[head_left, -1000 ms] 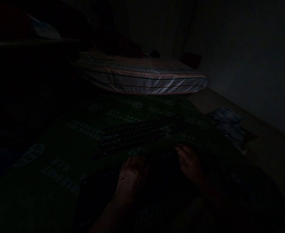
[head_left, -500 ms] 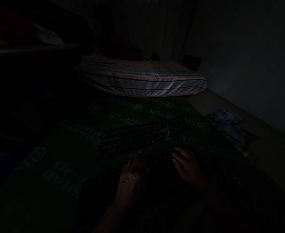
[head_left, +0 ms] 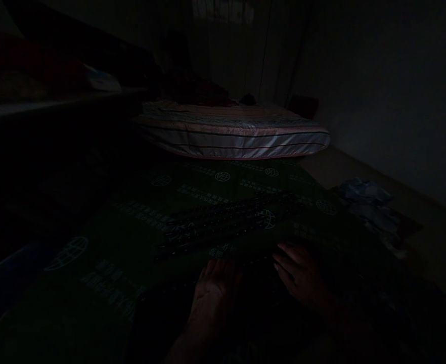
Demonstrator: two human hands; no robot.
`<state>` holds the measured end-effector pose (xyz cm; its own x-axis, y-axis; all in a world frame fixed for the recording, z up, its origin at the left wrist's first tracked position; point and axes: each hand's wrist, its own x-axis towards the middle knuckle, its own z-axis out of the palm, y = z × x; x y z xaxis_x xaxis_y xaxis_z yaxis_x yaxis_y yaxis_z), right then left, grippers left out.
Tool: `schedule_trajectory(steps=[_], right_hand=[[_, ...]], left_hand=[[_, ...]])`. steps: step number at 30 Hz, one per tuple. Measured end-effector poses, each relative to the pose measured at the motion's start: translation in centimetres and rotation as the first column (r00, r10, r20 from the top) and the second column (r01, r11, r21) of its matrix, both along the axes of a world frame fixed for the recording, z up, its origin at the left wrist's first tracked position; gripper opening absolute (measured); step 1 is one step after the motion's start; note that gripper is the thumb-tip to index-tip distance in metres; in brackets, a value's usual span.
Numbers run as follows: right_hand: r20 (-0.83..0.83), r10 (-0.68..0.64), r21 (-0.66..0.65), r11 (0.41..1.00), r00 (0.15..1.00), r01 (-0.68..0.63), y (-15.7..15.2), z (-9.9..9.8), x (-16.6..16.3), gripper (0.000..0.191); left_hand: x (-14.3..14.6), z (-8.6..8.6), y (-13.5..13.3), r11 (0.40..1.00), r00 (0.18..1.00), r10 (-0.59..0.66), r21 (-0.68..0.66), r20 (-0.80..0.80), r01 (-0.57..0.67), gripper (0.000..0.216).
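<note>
The view is very dark. My left hand (head_left: 215,288) lies palm down on a black, sheet-like thing (head_left: 162,303), its fingers stretched forward. To the right, my right hand (head_left: 297,268) rests at the same dark thing with its fingers slightly bent and apart. A row of small light dots runs along that thing's far edge between my hands; what it is, I cannot make out. Just beyond lie several long, thin black strips (head_left: 208,222) with light dots, roughly side by side on a green printed sheet (head_left: 113,242).
At the back stands a bed or mattress with a striped cover (head_left: 238,141). Crumpled light cloth or plastic (head_left: 367,197) lies on the floor to the right, near a pale wall (head_left: 397,101). A shelf or table edge (head_left: 56,106) with things on it juts in from the left.
The whole view has shifted slightly, so everything sits a little lower and farther right. Both hands keep about the same places on the black thing.
</note>
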<state>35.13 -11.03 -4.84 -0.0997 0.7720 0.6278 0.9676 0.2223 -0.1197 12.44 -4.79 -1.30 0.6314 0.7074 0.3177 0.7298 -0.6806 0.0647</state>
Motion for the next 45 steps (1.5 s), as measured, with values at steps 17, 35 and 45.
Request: schedule_trajectory(steps=[17, 35, 45], right_hand=[[-0.027, -0.023, 0.009, 1.0, 0.999, 0.023, -0.1, -0.8, 0.1, 0.022], [-0.175, -0.056, 0.04, 0.997, 0.983, 0.064, 0.3, -1.5, 0.8, 0.024], [-0.161, -0.069, -0.022, 0.998, 0.985, 0.066, 0.2, 0.1, 0.9, 0.025]], left_hand=[[-0.3, -0.9, 0.2, 1.0, 1.0, 0.006, 0.015, 0.015, -0.006, 0.02], [-0.6, -2.2, 0.3, 1.0, 0.998, 0.018, 0.007, 0.059, -0.018, 0.026], [-0.8, -3.2, 0.5, 0.999, 0.994, 0.032, 0.01, 0.104, -0.034, 0.021]])
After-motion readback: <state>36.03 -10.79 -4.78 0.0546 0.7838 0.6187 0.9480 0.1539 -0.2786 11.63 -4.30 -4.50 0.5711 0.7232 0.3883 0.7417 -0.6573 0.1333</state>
